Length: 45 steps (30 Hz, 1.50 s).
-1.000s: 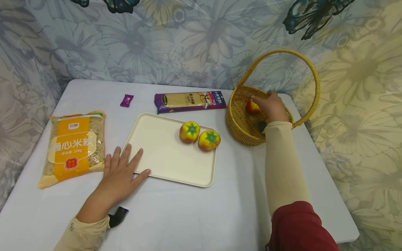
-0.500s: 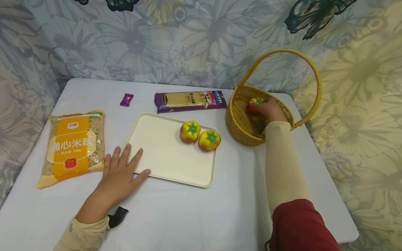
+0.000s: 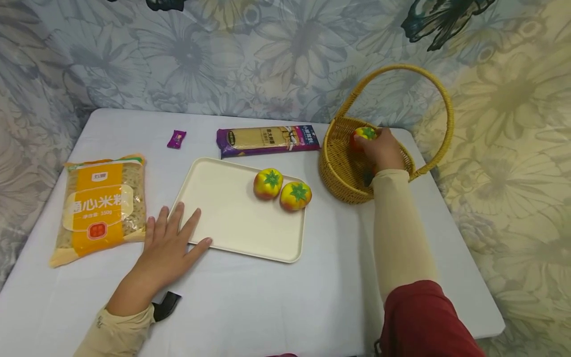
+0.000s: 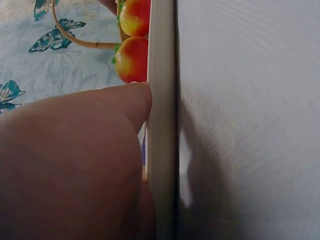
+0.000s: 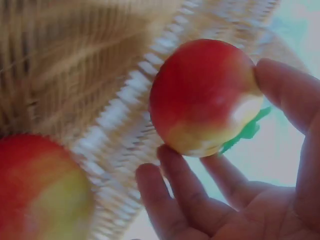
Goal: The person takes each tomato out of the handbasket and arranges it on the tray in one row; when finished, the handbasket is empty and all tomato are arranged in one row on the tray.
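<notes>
My right hand (image 3: pixel 385 149) is inside the wicker basket (image 3: pixel 341 181) in the head view. Thumb and fingers pinch a red-and-yellow persimmon (image 5: pixel 202 95) with green leaves. In the right wrist view a second persimmon (image 5: pixel 42 192) lies lower in the basket, apart from the hand. My left hand (image 3: pixel 167 253) lies with fingers spread on the near left corner of a cream tray (image 3: pixel 236 223), its thumb touching the rim. Two more persimmons sit at the tray's right end, one farther back (image 3: pixel 268 183) and one nearer (image 3: pixel 296 196).
Behind the tray lies a purple-ended pack of noodles (image 3: pixel 267 140). A small purple wrapped candy (image 3: pixel 176 139) is at the back left. An orange bag of rice pasta (image 3: pixel 100 206) lies left of the left hand. The basket's tall handle (image 3: pixel 446 106) arches over its opening.
My right hand has turned and lifted the persimmon slightly in the basket, bringing its green leaves into view. The left hand keeps its place on the tray.
</notes>
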Each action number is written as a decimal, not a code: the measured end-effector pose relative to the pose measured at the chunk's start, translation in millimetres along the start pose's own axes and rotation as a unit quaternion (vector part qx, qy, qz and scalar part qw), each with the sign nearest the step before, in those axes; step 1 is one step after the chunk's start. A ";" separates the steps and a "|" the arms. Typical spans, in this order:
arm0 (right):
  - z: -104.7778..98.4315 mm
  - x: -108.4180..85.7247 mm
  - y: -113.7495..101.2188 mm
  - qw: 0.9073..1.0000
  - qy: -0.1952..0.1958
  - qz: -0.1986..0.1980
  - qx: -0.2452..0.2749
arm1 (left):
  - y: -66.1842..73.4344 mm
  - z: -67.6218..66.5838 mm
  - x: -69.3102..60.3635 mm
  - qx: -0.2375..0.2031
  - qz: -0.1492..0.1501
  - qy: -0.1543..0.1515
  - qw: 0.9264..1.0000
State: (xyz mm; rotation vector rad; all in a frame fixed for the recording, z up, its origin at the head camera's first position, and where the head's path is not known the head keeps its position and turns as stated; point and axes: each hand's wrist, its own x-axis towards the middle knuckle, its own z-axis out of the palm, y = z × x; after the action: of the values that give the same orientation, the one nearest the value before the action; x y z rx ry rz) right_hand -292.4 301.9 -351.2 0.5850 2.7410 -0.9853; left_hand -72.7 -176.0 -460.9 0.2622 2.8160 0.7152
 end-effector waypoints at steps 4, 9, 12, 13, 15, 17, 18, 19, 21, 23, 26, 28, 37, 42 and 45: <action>-4.6 -11.2 -18.6 0.999 0.031 -0.024 -0.008 | -1.0 1.0 0.2 0.001 -0.001 0.002 1.000; -6.0 -41.6 -53.5 0.995 0.079 -0.057 -0.009 | -2.2 2.4 -0.3 0.001 -0.004 0.000 1.000; 5.5 -68.5 -75.5 0.991 0.094 -0.097 -0.001 | -2.8 2.8 0.1 0.001 -0.004 0.000 1.000; 12.2 -77.1 -81.6 0.989 0.095 -0.115 -0.005 | -2.9 2.9 0.3 0.000 -0.003 0.000 1.000; 29.7 -93.0 -91.5 0.985 0.084 -0.152 -0.012 | -3.0 2.9 0.8 0.000 -0.003 0.000 1.000; 50.8 -105.1 -99.3 0.981 0.058 -0.185 -0.022 | -2.6 2.8 1.3 0.001 -0.003 0.000 1.000; 61.9 -109.4 -101.8 0.978 0.045 -0.200 -0.027 | -2.2 2.8 1.6 0.001 -0.004 0.000 1.000; 73.2 -112.7 -103.8 0.976 0.031 -0.213 -0.034 | -1.8 2.7 1.8 0.001 -0.004 0.001 1.000; 95.0 -116.9 -106.1 0.971 0.005 -0.235 -0.042 | -0.8 2.8 2.0 -0.001 -0.002 0.002 1.000; 114.5 -119.2 -106.7 0.966 -0.013 -0.253 -0.052 | 0.3 3.0 2.3 -0.003 -0.001 0.003 1.000; 138.5 -120.7 -107.6 0.958 -0.036 -0.277 -0.073 | 0.9 3.7 2.9 -0.004 0.001 0.004 1.000; 150.6 -121.5 -109.4 0.953 -0.051 -0.284 -0.092 | 0.8 3.8 3.3 -0.002 0.000 0.004 1.000; 179.6 -124.4 -113.1 0.942 -0.092 -0.281 -0.159 | 0.2 1.4 2.9 -0.001 -0.002 0.002 1.000; 189.5 -122.2 -111.0 0.929 -0.092 -0.295 -0.204 | -0.5 1.2 1.9 -0.002 -0.004 0.001 1.000; 193.7 -120.7 -110.4 0.925 -0.089 -0.297 -0.220 | -1.0 1.5 1.9 0.001 -0.005 0.001 1.000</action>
State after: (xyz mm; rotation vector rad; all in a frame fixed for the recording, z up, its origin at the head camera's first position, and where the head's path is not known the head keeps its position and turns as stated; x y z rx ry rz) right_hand -223.6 63.3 -401.8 -0.4120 2.8695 -0.4317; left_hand -74.3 -175.8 -463.0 0.2474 2.8178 0.7123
